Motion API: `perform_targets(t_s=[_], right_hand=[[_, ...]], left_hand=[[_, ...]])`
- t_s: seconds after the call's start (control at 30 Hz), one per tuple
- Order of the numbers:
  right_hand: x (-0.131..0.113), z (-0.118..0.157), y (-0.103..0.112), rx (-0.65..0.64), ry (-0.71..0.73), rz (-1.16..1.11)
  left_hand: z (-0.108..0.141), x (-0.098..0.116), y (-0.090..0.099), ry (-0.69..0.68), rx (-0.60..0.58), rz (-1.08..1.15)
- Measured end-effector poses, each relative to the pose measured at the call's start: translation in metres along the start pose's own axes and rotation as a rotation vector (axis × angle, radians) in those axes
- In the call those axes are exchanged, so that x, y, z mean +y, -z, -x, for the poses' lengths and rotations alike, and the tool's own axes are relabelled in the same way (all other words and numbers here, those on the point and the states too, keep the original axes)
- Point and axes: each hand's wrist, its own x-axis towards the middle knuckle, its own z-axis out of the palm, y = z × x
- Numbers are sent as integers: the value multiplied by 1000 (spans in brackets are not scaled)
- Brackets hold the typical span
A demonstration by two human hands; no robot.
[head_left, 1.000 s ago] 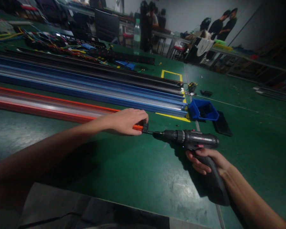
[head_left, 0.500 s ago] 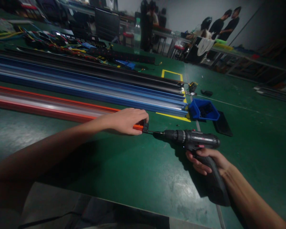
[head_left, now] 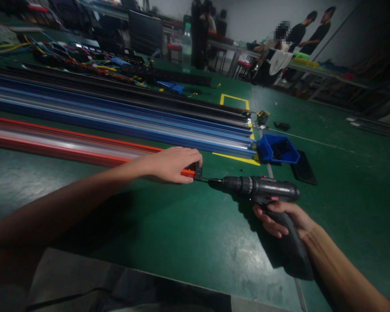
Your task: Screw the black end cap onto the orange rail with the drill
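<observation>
My left hand (head_left: 177,165) is wrapped over the right end of a long red-orange metal profile (head_left: 94,149). A small black end cap (head_left: 198,172) sits at that end, beside my fingertips. My right hand (head_left: 281,221) grips the handle of a black cordless drill (head_left: 266,189), which lies level and points left. Its long thin bit reaches the black end cap; whether the tip sits in a screw is too small to tell. My left palm hides part of the profile's end.
Blue profiles (head_left: 149,128) and black profiles (head_left: 143,96) lie behind the red one. A blue bin (head_left: 277,149) with dark small parts stands right of them, beside a black flat slab (head_left: 303,169). Tangled wires (head_left: 84,60) and a bottle (head_left: 186,47) are farther back. People (head_left: 316,32) stand across the room.
Both hands, the drill and the red-orange profile stay practically in place. In the background, the people standing have shifted slightly.
</observation>
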Motion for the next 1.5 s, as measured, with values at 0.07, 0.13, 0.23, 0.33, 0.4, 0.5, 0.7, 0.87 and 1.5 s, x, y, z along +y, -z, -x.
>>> perform_targets(t_s=[0.07,0.13,0.23,0.33,0.4,0.5,0.7,0.87,1.5], right_hand=[[0,0,-1,4,-7,11],[-1,0,-2,8,-13,17],[-1,0,-3,13,-12,16],[-1,0,-2,9,-4,15],[-1,1,-1,4,-3,19],[0,1,0,3,-4,25],[1,1,2,16,-1,21],[0,1,-1,28,-7,36],[-2,1,-6,86,-19,36]], left_hand=[[0,0,0,-1,-2,0],[0,0,0,-4,-4,0],[0,1,1,-11,-5,4],[0,1,1,-6,-6,7],[0,1,1,-2,-5,11],[0,2,1,-3,-4,18],[0,2,1,-9,3,7],[0,2,2,-4,2,6],[-1,2,2,-9,2,10]])
